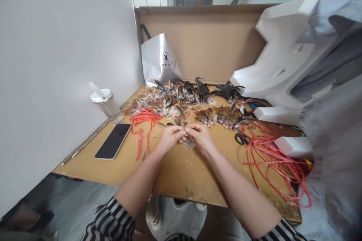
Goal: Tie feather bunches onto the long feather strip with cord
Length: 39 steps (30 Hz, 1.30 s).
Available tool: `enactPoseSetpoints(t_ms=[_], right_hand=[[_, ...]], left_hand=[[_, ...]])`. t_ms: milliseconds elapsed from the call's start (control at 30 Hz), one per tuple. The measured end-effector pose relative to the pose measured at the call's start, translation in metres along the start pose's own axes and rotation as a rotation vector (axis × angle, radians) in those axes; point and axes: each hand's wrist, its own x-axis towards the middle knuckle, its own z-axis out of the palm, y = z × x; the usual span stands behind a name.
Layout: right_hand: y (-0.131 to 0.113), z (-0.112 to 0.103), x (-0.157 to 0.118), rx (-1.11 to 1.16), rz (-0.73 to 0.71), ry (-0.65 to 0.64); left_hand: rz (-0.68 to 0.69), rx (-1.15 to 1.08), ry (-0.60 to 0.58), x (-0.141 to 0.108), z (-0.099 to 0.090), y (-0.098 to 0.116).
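Note:
My left hand [172,138] and my right hand [201,138] meet over the near middle of the table, thumbs and fingertips pinched together. Between them is a small bunch of brown and grey feathers [184,121], its tufts showing above and below my fingers. Whatever else the fingertips pinch is too small to make out. Beyond my hands lie bundles of brown, black and speckled feathers [181,94], with a brown row [222,116] to the right. Cut strips of red plastic ribbon [145,116] lie to the left of my left hand.
A phone [113,141] and a lidded cup [106,101] are at the left, by a pale wall. Black-handled scissors [241,136] lie beside tangled red ribbon [271,154] at the right. A silver bag [160,60] and white plastic frame [278,52] stand behind.

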Motion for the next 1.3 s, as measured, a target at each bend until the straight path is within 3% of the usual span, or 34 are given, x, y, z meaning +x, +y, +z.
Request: enactPoseSetpoints(t_ms=[233,533,667,767,867,1000,1300], right_hand=[[-0.002,0.000,0.000,-0.109,-0.055,0.015],[-0.002,-0.004,0.001,-0.202,-0.049,-0.059],[-0.004,-0.006,0.003,-0.195,-0.083,-0.020],[-0.005,-0.014,0.006,-0.413,-0.177,-0.030],[-0.006,-0.022,0.007,-0.748,-0.314,-0.086],[-0.008,-0.023,0.003,-1.040,-0.437,-0.144],[0.001,-0.009,-0.005,-1.299,-0.455,-0.191]], left_hand=[[-0.002,0.006,-0.010,-0.001,0.001,0.000],[-0.074,-0.012,-0.048,0.000,0.000,-0.001],[-0.079,-0.079,0.041,0.002,-0.006,0.002],[-0.070,-0.192,0.192,0.006,-0.014,0.005],[-0.067,-0.282,0.268,0.007,-0.020,0.008],[-0.062,-0.345,0.278,0.007,-0.019,0.009],[-0.061,-0.349,0.256,0.007,-0.017,0.005]])
